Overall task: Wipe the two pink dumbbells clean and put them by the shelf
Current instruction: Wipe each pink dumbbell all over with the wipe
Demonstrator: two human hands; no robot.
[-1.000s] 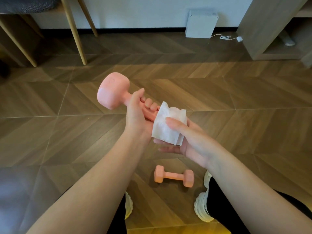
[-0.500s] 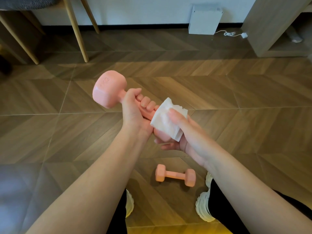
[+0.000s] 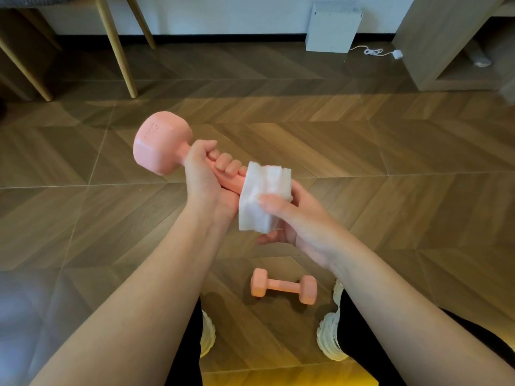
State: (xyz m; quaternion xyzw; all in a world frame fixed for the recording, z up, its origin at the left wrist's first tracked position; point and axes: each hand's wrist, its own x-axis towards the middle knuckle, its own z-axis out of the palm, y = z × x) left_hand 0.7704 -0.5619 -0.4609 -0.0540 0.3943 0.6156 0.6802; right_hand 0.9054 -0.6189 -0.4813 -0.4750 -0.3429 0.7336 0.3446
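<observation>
left hand [image 3: 206, 179] grips the handle of one dumbbell [image 3: 161, 143], held in the air with its far head up-left. right hand [image 3: 295, 221] clamps a folded wipe [image 3: 262, 199] over the near head. second dumbbell [image 3: 282, 286] lies on the floor [image 3: 362, 151] between the shoes [image 3: 330, 341], well apart from the shelf [image 3: 434, 37] at the far right corner. risks: the wipe bunches and misses spots, or a loose left grip drops the weight on a foot.

The left forearm [image 3: 156, 274] and right forearm [image 3: 395, 291] are left bare. Black trousers [image 3: 359, 338] are worn, with white trainers [image 3: 328, 339] on chunky ridged soles.
</observation>
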